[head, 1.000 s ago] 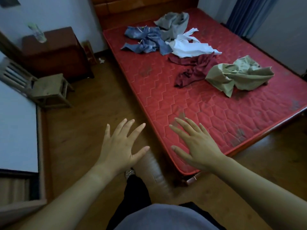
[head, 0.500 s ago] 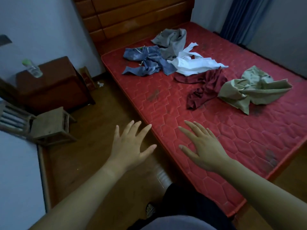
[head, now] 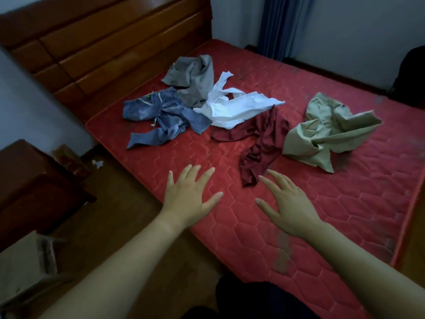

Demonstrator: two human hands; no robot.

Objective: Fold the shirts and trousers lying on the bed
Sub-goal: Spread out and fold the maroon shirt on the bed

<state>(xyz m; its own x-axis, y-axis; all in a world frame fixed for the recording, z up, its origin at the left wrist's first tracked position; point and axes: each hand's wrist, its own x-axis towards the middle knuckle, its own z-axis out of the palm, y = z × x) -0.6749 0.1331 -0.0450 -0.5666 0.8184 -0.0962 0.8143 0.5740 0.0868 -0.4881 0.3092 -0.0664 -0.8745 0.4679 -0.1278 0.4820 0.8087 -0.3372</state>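
A person's left hand (head: 192, 199) and right hand (head: 291, 203) reach out over a red mattress (head: 345, 203), fingers spread and holding nothing. 5 crumpled garments lie ahead: blue trousers (head: 161, 116), a grey garment (head: 193, 77), a white shirt (head: 239, 107), a maroon garment (head: 259, 143) nearest the right fingertips, and a khaki garment (head: 328, 130).

bedroom, bed (head: 299, 217), wooden headboard (head: 103, 49)

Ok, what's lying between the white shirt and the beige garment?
The maroon garment, as the head view shows. Its top end touches the white shirt, and its right side runs close beside the beige garment.
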